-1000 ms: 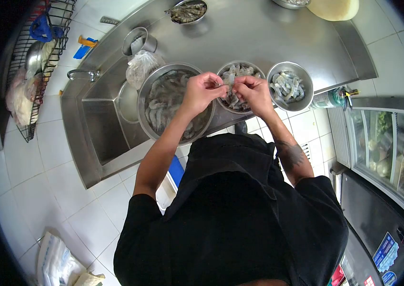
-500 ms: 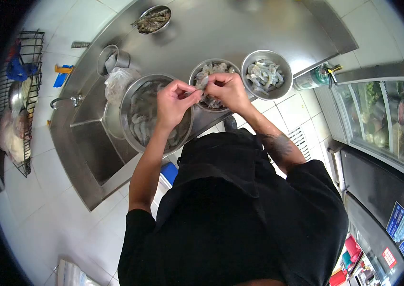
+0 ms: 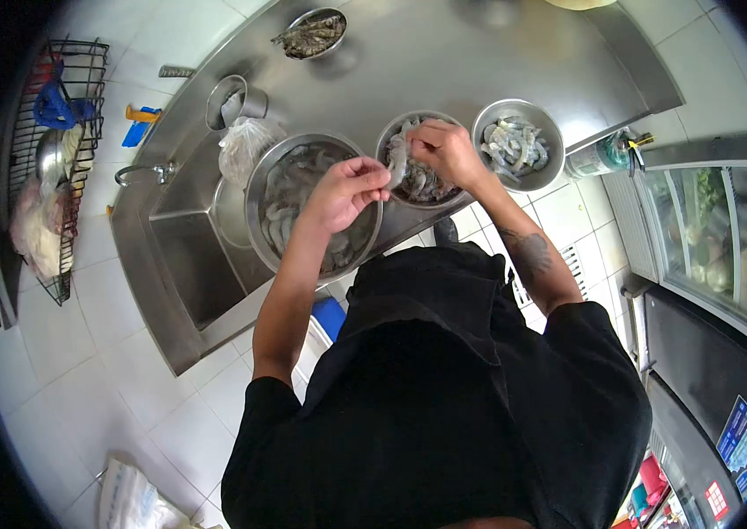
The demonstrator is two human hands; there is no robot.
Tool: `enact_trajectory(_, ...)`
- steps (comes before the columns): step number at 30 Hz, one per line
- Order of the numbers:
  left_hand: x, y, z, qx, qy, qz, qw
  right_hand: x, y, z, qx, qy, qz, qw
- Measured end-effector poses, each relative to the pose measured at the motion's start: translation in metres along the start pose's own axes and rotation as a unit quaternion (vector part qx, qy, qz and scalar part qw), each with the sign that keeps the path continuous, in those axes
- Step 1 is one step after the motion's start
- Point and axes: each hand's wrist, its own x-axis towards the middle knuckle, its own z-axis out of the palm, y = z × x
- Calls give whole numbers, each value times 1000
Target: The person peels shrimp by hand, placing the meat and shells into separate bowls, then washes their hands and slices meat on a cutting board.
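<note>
My left hand (image 3: 349, 194) pinches a grey, translucent shrimp (image 3: 397, 157) between thumb and fingers, above the left side of the middle bowl. Just to its right, my right hand (image 3: 447, 150) is closed over that bowl, fingertips bunched near the shrimp; whatever they hold is too small to make out. Beneath both hands, the middle metal bowl (image 3: 422, 204) contains shrimp shells and scraps. A large metal bowl (image 3: 259, 234) at left holds shrimp in water, partly covered by my left wrist. Pale, peeled-looking shrimp (image 3: 515, 145) fill the metal bowl (image 3: 552, 123) at right.
The steel counter (image 3: 409, 62) has a sink (image 3: 197, 273) and faucet (image 3: 146, 174) at left. Nearby are a plastic bag (image 3: 247, 150), a metal container (image 3: 252, 104) and a bowl of dark shrimp (image 3: 313, 37). A wire rack (image 3: 65, 176) stands far left; a glass-front fridge (image 3: 717, 229) is at right.
My right hand has drawn slightly up and away from the shrimp, which stays pinched in my left hand. The whole view has shifted, so the counter and bowls appear further right.
</note>
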Motion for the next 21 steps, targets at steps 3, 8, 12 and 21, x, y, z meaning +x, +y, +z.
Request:
enact_trajectory(3, -6, 1, 2, 98, 7, -18, 995, -2, 16, 3, -69, -18, 19, 997)
enact_trajectory(8, 7, -8, 1, 195, 34, 67, 978, -5, 10, -3, -164, -61, 16, 984)
enact_trajectory(12, 15, -8, 6, 241, 34, 101, 965, -4, -8, 1, -232, 37, -24, 972)
enact_trajectory(21, 21, -16, 24, 629, 10, 321, 708, -5, -12, -4, 308, -114, 364, 872)
